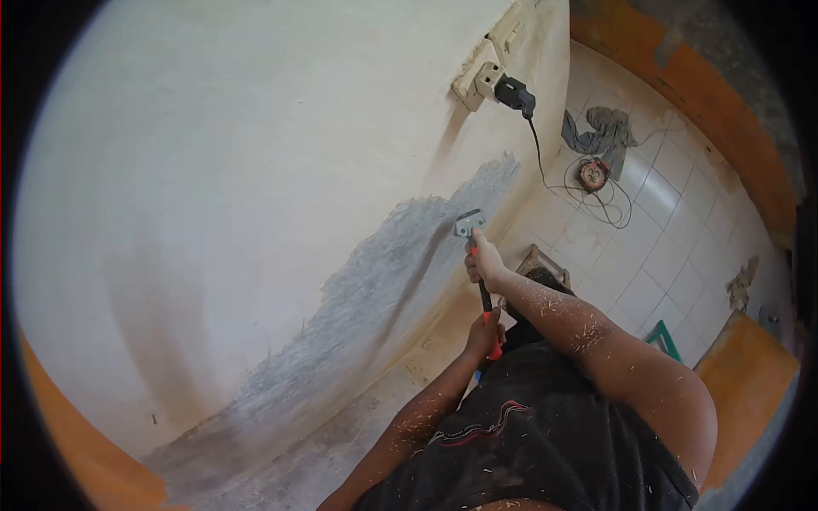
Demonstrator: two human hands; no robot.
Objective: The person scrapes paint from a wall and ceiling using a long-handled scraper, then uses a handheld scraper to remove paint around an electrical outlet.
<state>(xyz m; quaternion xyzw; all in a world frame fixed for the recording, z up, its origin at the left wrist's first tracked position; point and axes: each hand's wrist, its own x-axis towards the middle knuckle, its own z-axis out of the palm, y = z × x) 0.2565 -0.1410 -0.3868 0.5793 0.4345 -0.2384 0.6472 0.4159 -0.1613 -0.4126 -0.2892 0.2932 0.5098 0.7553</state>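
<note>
Scraper (471, 228) sits mid-frame, blade end flat against the wall (213, 187), right at the edge of the grey scraped patch (375, 289) that runs down toward lower left. My right hand (484, 261) is closed around the shaft just under the head, and my left hand (486, 334) is wrapped on the red grip at the bottom end, so both fists are tight on it with no spare fingers showing. Arms are speckled with paint flakes. I'd say the tool is light, stiff and long-handled: metal head, rigid shaft, rubbery grip, so not slippery. It looks best held as now, one hand high near the head for pressure, one low on the grip for leverage. The blade edge probably bites if tilted too steep, so keep it shallow to the plaster. In the upper middle of the frame a socket (477, 81) holds a black plug (515, 94), whose cord (538, 157) drops to a coil on the tiled floor (682, 213) in the upper right, next to a grey rag (601, 128). Orange trim shows at the frame edges.
</note>
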